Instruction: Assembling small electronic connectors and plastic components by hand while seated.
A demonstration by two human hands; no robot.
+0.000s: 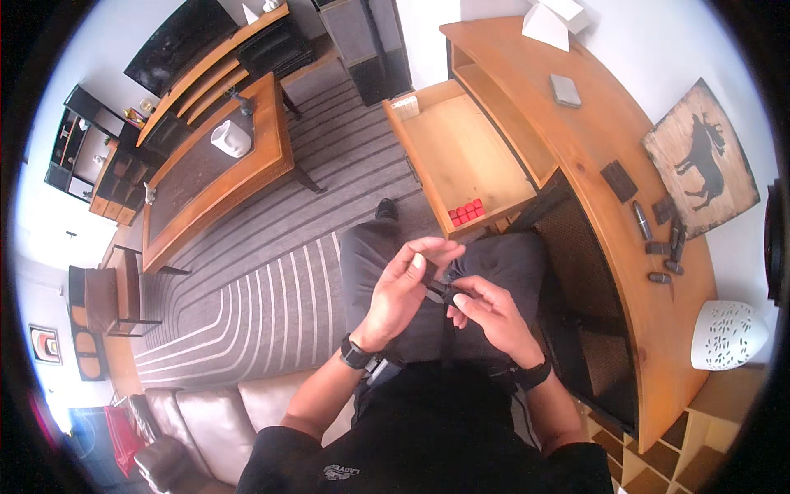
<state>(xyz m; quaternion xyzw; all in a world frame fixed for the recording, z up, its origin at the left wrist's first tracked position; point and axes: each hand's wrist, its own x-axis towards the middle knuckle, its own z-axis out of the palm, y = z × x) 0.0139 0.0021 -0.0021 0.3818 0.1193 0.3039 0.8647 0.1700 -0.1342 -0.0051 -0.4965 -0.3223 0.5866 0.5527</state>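
Observation:
Above my lap, both hands are closed on a small dark object with a narrow, rod-like shape; its exact kind is too small and dark to make out. My left hand pinches its upper left end between thumb and fingers. On its lower right end, the thumb and fingers of my right hand press together. A wooden drawer stands pulled out beyond my hands. In its near corner sits a cluster of small red blocks, and a white pack lies at its far left corner.
On the wooden desk at my right lie a dark flat box, several dark tubes and a grey square. A moose picture leans behind them, near a white perforated lamp. A low table stands far left.

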